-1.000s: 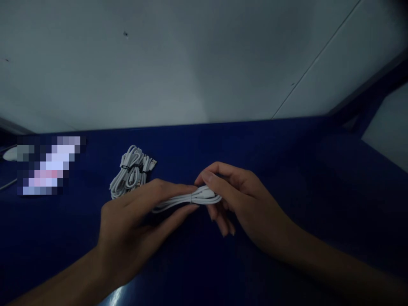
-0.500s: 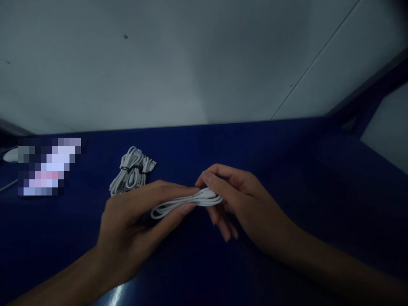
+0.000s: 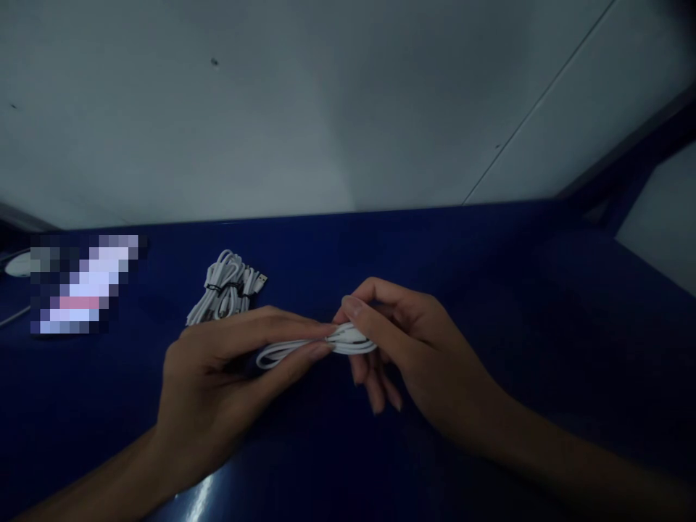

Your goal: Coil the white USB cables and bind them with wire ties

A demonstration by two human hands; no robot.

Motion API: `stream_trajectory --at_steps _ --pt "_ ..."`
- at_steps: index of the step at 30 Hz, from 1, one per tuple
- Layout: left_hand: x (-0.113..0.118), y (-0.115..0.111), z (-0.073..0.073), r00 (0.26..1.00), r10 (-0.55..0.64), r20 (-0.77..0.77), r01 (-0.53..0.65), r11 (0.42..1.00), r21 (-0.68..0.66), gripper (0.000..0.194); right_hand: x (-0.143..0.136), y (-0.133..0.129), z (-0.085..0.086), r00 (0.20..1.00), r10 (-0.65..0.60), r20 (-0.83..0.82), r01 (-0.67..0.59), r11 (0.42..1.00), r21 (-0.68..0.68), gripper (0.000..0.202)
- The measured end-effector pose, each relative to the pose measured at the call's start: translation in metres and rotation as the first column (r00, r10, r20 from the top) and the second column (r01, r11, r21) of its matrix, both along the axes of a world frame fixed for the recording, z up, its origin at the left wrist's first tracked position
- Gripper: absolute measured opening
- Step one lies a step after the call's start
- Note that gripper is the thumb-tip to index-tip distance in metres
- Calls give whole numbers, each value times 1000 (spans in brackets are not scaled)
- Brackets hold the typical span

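A coiled white USB cable (image 3: 352,342) is held between my two hands above the blue table. My left hand (image 3: 228,370) pinches the bundle near its middle, thumb below and fingers above, and a loop sticks out to the left inside the grip. At the right end, my right hand (image 3: 407,333) holds the coil between thumb and forefinger; its other fingers hang loosely below. A white plug end seems to lie along the coil by the right thumb. What binds the middle is hidden by the left fingertips.
Behind my left hand lies a pile of white cables (image 3: 225,283) bound with black ties, one USB plug (image 3: 262,278) showing. A blurred-out bright-screened device (image 3: 92,290) and a white rounded object (image 3: 19,264) are at the left. A pale wall (image 3: 272,130) borders the blue table (image 3: 435,246).
My left hand has shifted slightly left and up, its fingertips closing tighter around the coil's middle. The right hand has barely moved, its lower fingers drifting a little left.
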State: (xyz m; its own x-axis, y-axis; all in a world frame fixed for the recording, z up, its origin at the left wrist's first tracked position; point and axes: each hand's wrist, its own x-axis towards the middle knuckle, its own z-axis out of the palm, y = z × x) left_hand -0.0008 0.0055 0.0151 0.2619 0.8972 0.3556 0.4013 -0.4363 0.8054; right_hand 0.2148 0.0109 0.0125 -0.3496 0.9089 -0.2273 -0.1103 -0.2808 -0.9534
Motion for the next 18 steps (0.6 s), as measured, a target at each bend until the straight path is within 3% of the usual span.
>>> stream_trajectory --at_steps 11,18 --pt "0 -3 2 1000 12 10 -12 1000 5 26 0 -1 0 1000 -3 -18 4 1000 15 35" --pt "-3 0 3 993 -3 118 15 995 -101 17 -1 -1 -1 999 -34 -6 35 999 28 34"
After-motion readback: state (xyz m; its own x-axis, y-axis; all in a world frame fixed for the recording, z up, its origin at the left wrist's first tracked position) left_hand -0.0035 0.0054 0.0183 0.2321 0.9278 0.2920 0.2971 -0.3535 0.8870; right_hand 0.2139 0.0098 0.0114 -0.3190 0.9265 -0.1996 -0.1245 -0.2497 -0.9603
